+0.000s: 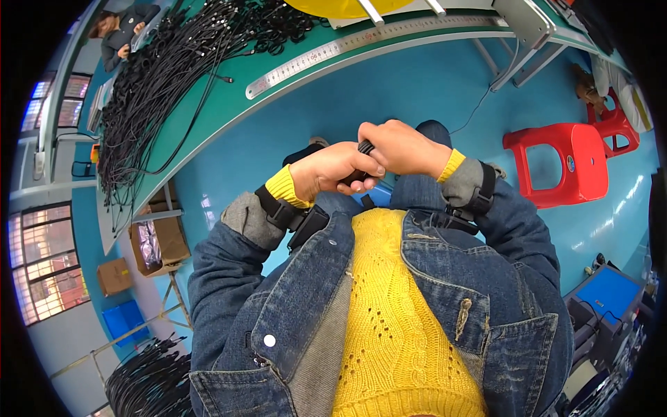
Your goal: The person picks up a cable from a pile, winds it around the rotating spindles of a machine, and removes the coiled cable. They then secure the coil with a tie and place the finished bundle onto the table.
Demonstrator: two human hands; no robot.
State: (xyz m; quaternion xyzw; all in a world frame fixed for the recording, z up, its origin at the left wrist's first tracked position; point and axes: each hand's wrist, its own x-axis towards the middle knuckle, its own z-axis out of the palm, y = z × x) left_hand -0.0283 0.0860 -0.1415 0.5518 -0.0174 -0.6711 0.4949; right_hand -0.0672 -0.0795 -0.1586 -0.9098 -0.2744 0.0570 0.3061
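Observation:
In front of my yellow sweater my two hands meet, closed round a small coiled black cable (365, 146). My left hand (326, 169) wraps its fingers about the lower part of the coil. Against it from the right, my right hand (404, 147) is curled with its fingers bent at the top of the coil. Most of the cable lies hidden inside the hands. Both hands are off the table, above my lap.
A green table (201, 115) curves ahead, bearing a heap of black cables (160, 83) and a steel ruler (333, 50) along its edge. Red stools (583, 163) stand to the right. Cardboard boxes (114, 276) are at left. A person (125, 35) sits at far left.

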